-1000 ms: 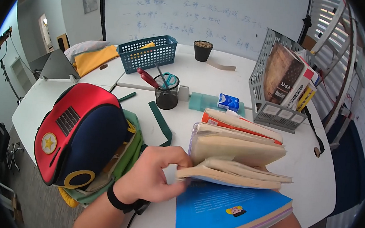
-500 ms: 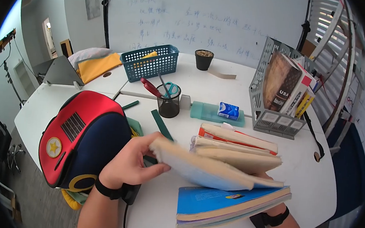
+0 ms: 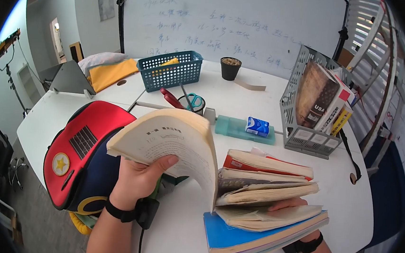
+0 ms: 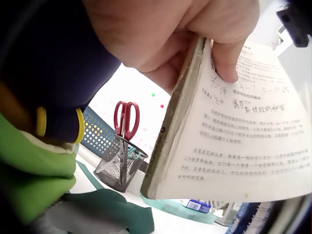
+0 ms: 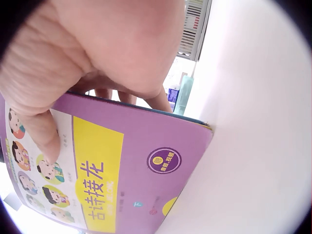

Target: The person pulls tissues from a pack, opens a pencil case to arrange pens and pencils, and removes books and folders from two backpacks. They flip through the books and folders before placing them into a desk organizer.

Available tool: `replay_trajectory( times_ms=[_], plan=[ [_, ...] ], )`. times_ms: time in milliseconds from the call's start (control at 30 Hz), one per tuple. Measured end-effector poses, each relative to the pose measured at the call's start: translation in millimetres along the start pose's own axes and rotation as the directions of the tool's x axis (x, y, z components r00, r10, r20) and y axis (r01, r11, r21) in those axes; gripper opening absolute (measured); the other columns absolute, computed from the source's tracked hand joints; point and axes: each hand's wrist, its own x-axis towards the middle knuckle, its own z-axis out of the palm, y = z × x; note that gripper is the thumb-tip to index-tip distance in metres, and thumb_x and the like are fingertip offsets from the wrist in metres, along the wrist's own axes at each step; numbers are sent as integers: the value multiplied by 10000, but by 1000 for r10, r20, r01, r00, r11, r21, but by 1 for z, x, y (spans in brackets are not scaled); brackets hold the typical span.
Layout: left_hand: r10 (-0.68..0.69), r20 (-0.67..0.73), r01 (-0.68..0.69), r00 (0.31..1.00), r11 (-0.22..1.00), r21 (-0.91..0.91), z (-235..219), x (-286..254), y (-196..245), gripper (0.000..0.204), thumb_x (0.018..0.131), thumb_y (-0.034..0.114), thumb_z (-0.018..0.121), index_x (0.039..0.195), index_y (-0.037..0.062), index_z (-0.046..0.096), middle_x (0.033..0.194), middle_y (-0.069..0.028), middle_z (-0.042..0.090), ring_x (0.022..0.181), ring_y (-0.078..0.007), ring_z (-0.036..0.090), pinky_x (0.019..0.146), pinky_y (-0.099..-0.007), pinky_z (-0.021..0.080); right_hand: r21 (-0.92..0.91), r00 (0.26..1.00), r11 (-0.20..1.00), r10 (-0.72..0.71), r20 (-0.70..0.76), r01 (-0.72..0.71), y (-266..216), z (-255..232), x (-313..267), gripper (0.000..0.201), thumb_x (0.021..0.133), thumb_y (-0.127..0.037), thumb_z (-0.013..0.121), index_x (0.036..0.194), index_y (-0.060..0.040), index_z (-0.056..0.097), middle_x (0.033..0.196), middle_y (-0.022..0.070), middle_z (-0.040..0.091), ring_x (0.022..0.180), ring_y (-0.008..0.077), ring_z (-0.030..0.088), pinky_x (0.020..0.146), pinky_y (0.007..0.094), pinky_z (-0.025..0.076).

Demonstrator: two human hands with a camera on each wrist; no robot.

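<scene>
A paperback book (image 3: 177, 143) with yellowed pages stands opened in the head view. My left hand (image 3: 136, 181) grips its left half, thumb (image 4: 226, 61) pressed on a page that has print and handwriting. At the right, my right hand (image 3: 289, 203) holds several books on edge, fingertips showing among their pages. Nearest me in that group is a blue book (image 3: 232, 233). The right wrist view shows the right thumb (image 5: 46, 141) on the cover of a purple book (image 5: 185, 141), with the other fingers behind it. A red-covered book (image 3: 271, 165) stands at the group's far side.
A red and navy backpack (image 3: 99, 137) sits left of the books. Behind are a mesh pen cup (image 4: 119, 168) with red scissors (image 4: 126, 119), a teal case (image 3: 228, 126) bearing a blue tissue pack (image 3: 257, 126), a basket (image 3: 173, 74), a potted plant (image 3: 229, 70) and a grey file holder (image 3: 306, 143).
My left hand has swung the paperback's left half up and leftward, opening it to printed pages. The right hand stays at the books, its fingers now showing between them.
</scene>
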Motion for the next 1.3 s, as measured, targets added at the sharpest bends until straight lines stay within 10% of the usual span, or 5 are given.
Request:
replay_trajectory(
  times_ms=[667, 733, 933, 1100, 1300],
  plan=[
    [-28, 262, 16, 965, 999, 47, 30, -28, -1, 326, 877, -19, 817, 1197, -21, 751, 1012, -109, 811, 885, -181, 774, 789, -307, 608, 39, 1000, 999, 15, 3, -15, 2, 0, 8, 256, 974, -226, 802, 1087, 2, 828, 1296, 189, 755, 1208, 280, 712, 1106, 394, 540],
    [66, 514, -174, 855, 971, 165, 46, -20, -8, 259, 917, 77, 843, 1156, 24, 758, 941, -110, 776, 808, -263, 760, 726, -340, 593, 26, 1000, 1000, 5, 6, -5, -3, 9, 19, 258, 976, -224, 800, 1094, 3, 826, 1302, 188, 752, 1212, 279, 710, 1109, 394, 538],
    [-77, 440, -208, 895, 800, 563, 65, -22, -5, 343, 946, 296, 834, 1158, 61, 701, 903, -120, 686, 796, -354, 693, 694, -393, 574, -8, 1000, 1000, -28, 8, 29, 0, 3, 9, 263, 982, -220, 793, 1113, 6, 821, 1321, 185, 741, 1224, 278, 703, 1116, 393, 532],
    [-224, 344, 63, 912, 905, 420, 71, -22, 7, 499, 796, 185, 977, 1172, 59, 674, 993, -68, 693, 741, -153, 686, 645, -295, 584, -42, 998, 997, -59, 23, 59, -11, 12, 27, 268, 987, -217, 788, 1129, 9, 816, 1338, 183, 733, 1234, 276, 697, 1122, 392, 528],
    [-164, 447, 124, 880, 985, 116, 39, -16, -22, 941, 901, 267, 885, 1602, -17, 326, 1551, -215, 468, 1443, -299, 490, 1216, -425, 384, -76, 994, 991, -105, 21, 106, -3, 7, 10, 275, 993, -213, 781, 1148, 12, 811, 1357, 181, 722, 1246, 275, 690, 1130, 391, 522]
  ],
)
